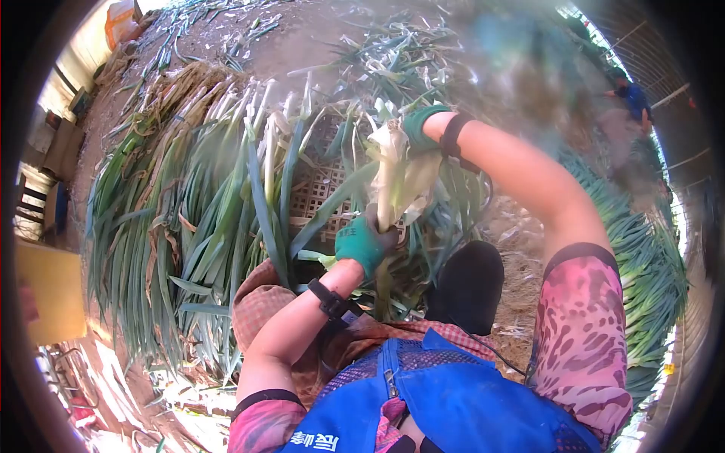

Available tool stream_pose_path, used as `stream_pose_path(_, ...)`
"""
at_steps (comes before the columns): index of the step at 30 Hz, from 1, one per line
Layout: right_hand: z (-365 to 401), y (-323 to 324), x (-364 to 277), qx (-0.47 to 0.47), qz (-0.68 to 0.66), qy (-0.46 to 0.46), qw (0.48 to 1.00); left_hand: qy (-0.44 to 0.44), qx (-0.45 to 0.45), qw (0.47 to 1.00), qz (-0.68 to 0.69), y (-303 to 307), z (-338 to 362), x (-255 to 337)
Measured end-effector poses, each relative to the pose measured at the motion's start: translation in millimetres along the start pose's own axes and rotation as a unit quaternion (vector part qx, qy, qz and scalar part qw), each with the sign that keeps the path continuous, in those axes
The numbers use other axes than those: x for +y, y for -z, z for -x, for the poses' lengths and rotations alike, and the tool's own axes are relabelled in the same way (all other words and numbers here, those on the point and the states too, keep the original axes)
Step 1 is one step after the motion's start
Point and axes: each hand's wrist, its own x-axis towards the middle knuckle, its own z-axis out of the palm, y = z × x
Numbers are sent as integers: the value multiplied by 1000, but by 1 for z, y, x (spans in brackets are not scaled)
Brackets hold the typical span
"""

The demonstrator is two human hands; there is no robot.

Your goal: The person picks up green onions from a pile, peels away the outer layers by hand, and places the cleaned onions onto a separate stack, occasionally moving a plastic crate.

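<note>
My left hand (364,245), in a green glove, is closed round the lower stalk of a green onion (387,162). The stalk stands in front of me with its pale end up and away from me. My right hand (424,127), also in a green glove, is bent in beside that pale end. Loose, yellowish outer leaves (421,181) hang below my right hand, its fingers curled and partly hidden against them. Under the stalk shows a lattice plastic crate (310,196), partly covered by leaves.
A thick row of green onions (204,204) lies to the left, and another long pile (642,257) runs along the right. Trimmed leaves (404,60) litter the soil ahead. A yellow panel (49,291) stands at the left edge. Another person (633,98) is far right.
</note>
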Motion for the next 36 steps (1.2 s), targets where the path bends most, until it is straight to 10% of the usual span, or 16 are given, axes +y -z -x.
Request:
stream_pose_path(15, 70, 39, 117, 291, -38, -206, 933, 42, 22, 973, 226, 23, 1, -16)
stream_pose_path(26, 72, 33, 7, 321, -150, -86, 931, -10, 64, 936, 347, -5, -13, -28)
stream_pose_path(33, 67, 40, -11, 318, -115, -189, 922, 2, 55, 924, 380, 16, -5, -21)
stream_pose_path(36, 111, 71, -28, 342, -174, -36, 923, -33, 82, 913, 399, 14, -11, -24)
